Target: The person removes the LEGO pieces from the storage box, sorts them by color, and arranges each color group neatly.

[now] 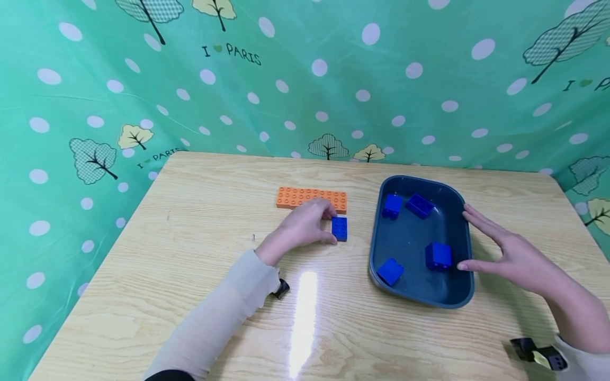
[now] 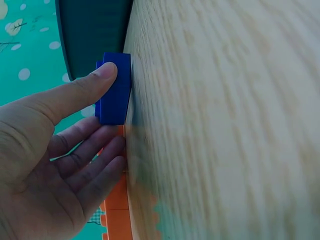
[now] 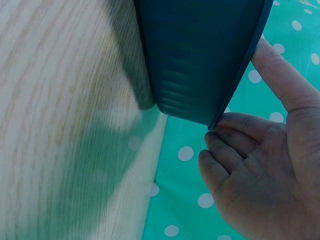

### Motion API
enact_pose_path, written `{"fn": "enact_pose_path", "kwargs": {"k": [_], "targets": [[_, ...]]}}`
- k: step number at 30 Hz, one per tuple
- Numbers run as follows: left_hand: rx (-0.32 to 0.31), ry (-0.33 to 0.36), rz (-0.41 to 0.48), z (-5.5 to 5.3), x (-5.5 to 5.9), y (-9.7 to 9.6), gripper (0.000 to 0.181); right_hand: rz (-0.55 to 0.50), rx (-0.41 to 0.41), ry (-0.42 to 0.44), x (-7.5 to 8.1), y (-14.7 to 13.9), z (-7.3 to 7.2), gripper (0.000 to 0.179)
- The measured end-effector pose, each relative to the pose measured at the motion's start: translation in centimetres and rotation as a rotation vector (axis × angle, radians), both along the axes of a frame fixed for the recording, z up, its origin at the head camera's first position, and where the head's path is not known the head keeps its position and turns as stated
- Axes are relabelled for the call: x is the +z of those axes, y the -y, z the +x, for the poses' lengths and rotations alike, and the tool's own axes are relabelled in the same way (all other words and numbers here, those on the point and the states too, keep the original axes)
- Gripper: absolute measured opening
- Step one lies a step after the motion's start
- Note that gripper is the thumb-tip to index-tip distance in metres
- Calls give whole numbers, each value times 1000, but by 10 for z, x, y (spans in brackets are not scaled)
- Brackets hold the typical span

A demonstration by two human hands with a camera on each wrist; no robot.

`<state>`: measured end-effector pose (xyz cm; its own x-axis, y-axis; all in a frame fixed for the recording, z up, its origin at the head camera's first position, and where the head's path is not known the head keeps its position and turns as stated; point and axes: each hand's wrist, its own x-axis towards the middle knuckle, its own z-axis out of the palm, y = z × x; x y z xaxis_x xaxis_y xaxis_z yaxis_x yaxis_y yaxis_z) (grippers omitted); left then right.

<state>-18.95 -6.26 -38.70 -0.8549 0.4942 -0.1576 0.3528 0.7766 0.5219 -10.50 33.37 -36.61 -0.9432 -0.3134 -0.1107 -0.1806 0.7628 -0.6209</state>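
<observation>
My left hand is at a blue toy brick lying studs up on the table. Thumb and fingers pinch it at its near and far ends; in the left wrist view the thumb crosses the brick's side. Just behind it lies a long orange brick, partly covered by that hand. To the right, a dark blue tub stands on the table with several blue bricks inside, such as one by its right wall. My right hand rests its straight fingertips and thumb at the tub's right rim.
The wooden table ends at the back against a green curtain with white dots and trees. Inside the tub, other blue bricks lie at the near left and toward the back. Black straps are on both wrists.
</observation>
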Motion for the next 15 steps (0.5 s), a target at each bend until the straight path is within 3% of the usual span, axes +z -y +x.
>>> {"fn": "enact_pose_path", "kwargs": {"k": [9, 15], "targets": [[-7, 3, 13, 0, 5, 0, 68, -13, 4, -6, 0, -2, 1, 103], [25, -28, 75, 5, 19, 0, 60, -13, 13, -11, -2, -1, 2, 103]]}}
